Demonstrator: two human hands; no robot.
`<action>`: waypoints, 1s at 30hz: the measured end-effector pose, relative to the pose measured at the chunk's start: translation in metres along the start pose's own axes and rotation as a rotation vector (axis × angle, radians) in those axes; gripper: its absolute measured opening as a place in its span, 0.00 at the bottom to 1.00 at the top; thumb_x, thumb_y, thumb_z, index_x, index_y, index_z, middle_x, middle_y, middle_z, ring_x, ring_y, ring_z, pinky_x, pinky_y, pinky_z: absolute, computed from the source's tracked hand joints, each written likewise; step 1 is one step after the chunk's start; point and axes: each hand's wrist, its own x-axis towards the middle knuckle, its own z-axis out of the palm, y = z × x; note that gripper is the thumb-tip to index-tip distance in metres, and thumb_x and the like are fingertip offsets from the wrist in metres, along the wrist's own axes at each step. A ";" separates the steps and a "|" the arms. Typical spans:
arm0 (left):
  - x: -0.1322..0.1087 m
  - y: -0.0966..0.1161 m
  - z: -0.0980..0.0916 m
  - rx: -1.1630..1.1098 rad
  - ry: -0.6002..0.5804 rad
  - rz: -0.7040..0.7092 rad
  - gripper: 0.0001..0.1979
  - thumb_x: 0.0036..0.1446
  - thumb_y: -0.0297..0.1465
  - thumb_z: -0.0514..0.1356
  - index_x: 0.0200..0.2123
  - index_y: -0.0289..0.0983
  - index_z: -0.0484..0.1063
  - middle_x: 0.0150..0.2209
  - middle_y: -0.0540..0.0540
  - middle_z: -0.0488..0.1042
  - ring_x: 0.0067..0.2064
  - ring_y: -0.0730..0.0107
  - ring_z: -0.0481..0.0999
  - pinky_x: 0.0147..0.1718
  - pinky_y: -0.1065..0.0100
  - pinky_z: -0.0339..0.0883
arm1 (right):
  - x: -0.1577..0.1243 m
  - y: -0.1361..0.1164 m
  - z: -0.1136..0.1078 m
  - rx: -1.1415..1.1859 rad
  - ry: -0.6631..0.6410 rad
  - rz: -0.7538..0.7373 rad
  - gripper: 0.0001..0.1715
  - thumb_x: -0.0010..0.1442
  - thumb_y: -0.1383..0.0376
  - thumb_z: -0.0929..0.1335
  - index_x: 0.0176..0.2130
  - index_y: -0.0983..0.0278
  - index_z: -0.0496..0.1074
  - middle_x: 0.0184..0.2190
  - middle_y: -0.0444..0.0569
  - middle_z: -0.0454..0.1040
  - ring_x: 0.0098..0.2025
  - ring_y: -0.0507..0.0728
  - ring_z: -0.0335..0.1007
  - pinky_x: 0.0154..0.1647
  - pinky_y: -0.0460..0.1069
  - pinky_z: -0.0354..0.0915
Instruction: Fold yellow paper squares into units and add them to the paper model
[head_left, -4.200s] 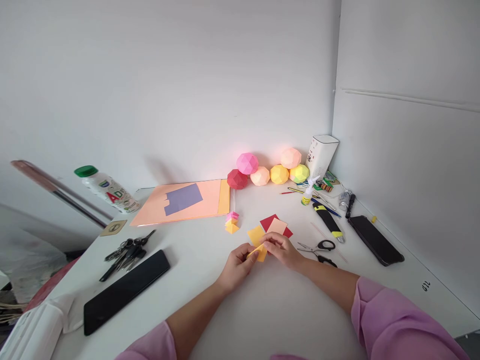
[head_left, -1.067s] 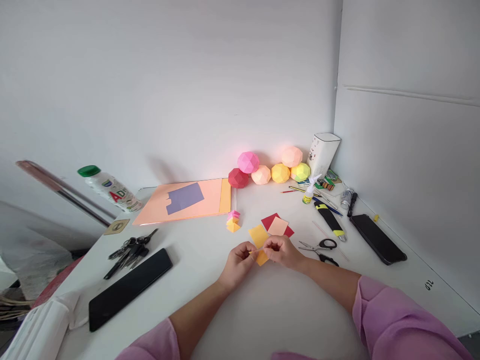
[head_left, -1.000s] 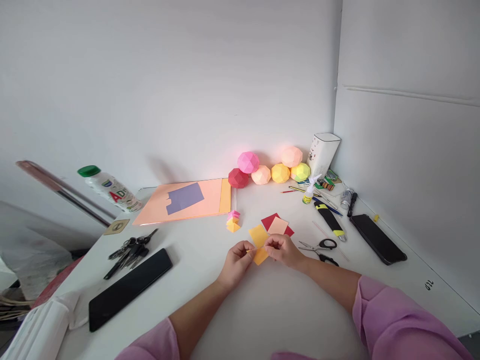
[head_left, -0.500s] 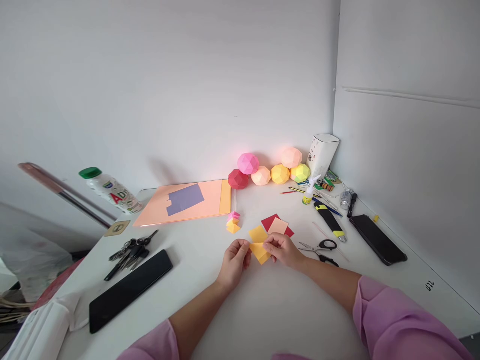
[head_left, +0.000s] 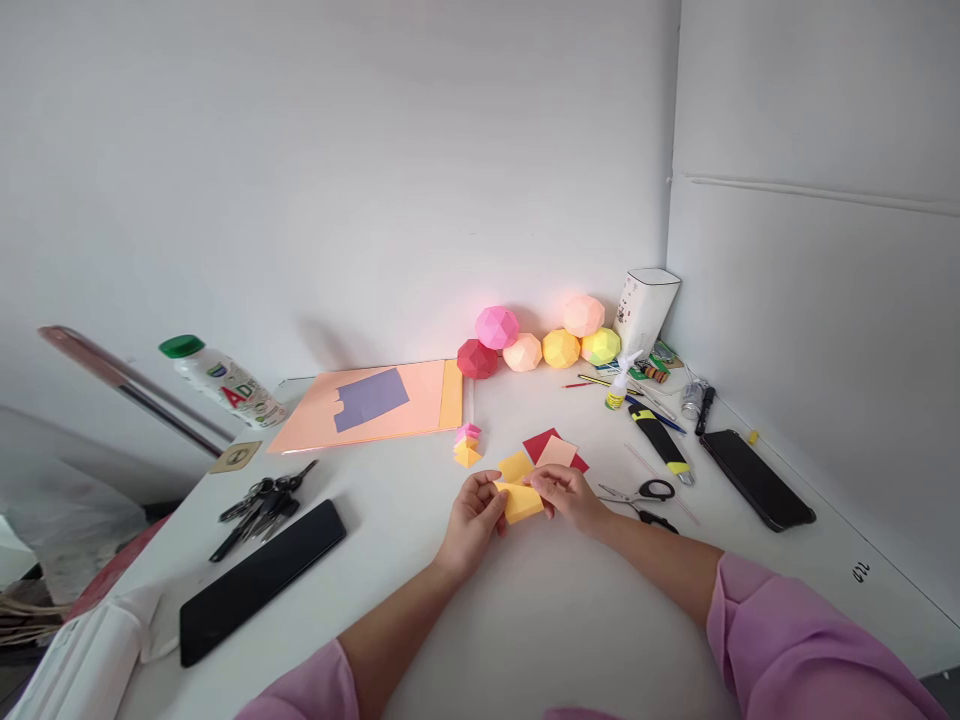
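Between my two hands is a small yellow paper square (head_left: 523,503), held up above the table. My left hand (head_left: 474,520) pinches its left edge with thumb and fingers. My right hand (head_left: 571,497) grips the upper right edge. Behind it lies another yellow paper (head_left: 515,466), partly covered by the fingers. A peach square (head_left: 557,451) rests on dark red paper (head_left: 541,441) just beyond my right hand. Farther back to the left stands a small stack of folded pink and yellow paper pieces (head_left: 467,446).
Scissors (head_left: 637,495), a box cutter (head_left: 660,440) and a glue bottle (head_left: 618,388) lie or stand at right. Faceted paper balls (head_left: 497,327) sit along the wall. At left are keys (head_left: 262,508), a black phone (head_left: 261,582), coloured sheets (head_left: 307,420) and a white bottle (head_left: 225,385).
The yellow paper has turned in my fingers, from a corner pointing down to a flatter, nearly rectangular outline. My left thumb has slid onto its front. Everything else stays put.
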 end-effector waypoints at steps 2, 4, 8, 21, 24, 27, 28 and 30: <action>0.000 -0.002 0.000 -0.003 0.019 0.001 0.16 0.51 0.38 0.60 0.41 0.39 0.62 0.24 0.57 0.60 0.21 0.79 0.64 0.21 0.74 0.61 | 0.001 0.000 0.000 0.012 0.013 0.004 0.14 0.55 0.56 0.68 0.32 0.66 0.72 0.18 0.40 0.64 0.16 0.47 0.59 0.20 0.45 0.59; -0.001 -0.004 0.000 0.000 0.047 0.018 0.16 0.51 0.38 0.60 0.42 0.40 0.61 0.25 0.56 0.61 0.25 0.77 0.65 0.23 0.74 0.62 | 0.001 0.002 0.001 0.038 0.015 0.011 0.13 0.52 0.57 0.70 0.32 0.66 0.72 0.18 0.40 0.65 0.16 0.47 0.59 0.19 0.45 0.59; -0.003 -0.010 0.000 0.013 0.029 0.103 0.15 0.53 0.36 0.60 0.41 0.41 0.58 0.27 0.55 0.62 0.30 0.75 0.67 0.30 0.72 0.63 | 0.001 0.004 0.003 0.071 0.018 0.037 0.14 0.48 0.59 0.72 0.34 0.66 0.71 0.24 0.43 0.68 0.19 0.46 0.60 0.18 0.43 0.59; -0.002 -0.009 -0.003 0.199 -0.100 0.223 0.16 0.54 0.37 0.59 0.47 0.42 0.67 0.41 0.45 0.67 0.42 0.66 0.68 0.41 0.65 0.65 | 0.001 0.005 0.001 0.016 -0.046 0.053 0.20 0.49 0.62 0.71 0.42 0.65 0.69 0.24 0.40 0.63 0.23 0.47 0.58 0.23 0.44 0.60; -0.001 -0.008 -0.004 0.185 -0.120 0.223 0.19 0.53 0.36 0.59 0.49 0.43 0.68 0.44 0.44 0.68 0.45 0.63 0.69 0.44 0.62 0.66 | 0.001 0.008 0.000 0.013 -0.055 0.064 0.23 0.49 0.61 0.72 0.45 0.65 0.68 0.25 0.42 0.65 0.24 0.48 0.59 0.24 0.45 0.60; -0.001 -0.008 -0.004 0.156 -0.124 0.193 0.19 0.53 0.36 0.60 0.50 0.43 0.68 0.45 0.44 0.70 0.45 0.62 0.70 0.45 0.60 0.66 | 0.002 0.008 0.000 0.001 -0.065 0.080 0.23 0.49 0.60 0.72 0.44 0.66 0.68 0.26 0.43 0.67 0.24 0.48 0.61 0.24 0.45 0.60; -0.001 -0.008 -0.004 0.151 -0.121 0.182 0.20 0.53 0.36 0.60 0.50 0.43 0.68 0.45 0.44 0.70 0.45 0.62 0.70 0.45 0.60 0.67 | 0.002 0.008 0.000 -0.002 -0.069 0.078 0.22 0.49 0.59 0.72 0.43 0.66 0.69 0.25 0.43 0.67 0.24 0.48 0.61 0.24 0.45 0.60; -0.001 -0.008 -0.004 0.148 -0.103 0.167 0.20 0.52 0.37 0.60 0.49 0.43 0.68 0.43 0.44 0.70 0.44 0.63 0.70 0.43 0.61 0.68 | 0.002 0.006 0.000 -0.011 -0.072 0.063 0.18 0.49 0.57 0.71 0.37 0.66 0.70 0.23 0.42 0.66 0.23 0.48 0.60 0.23 0.44 0.58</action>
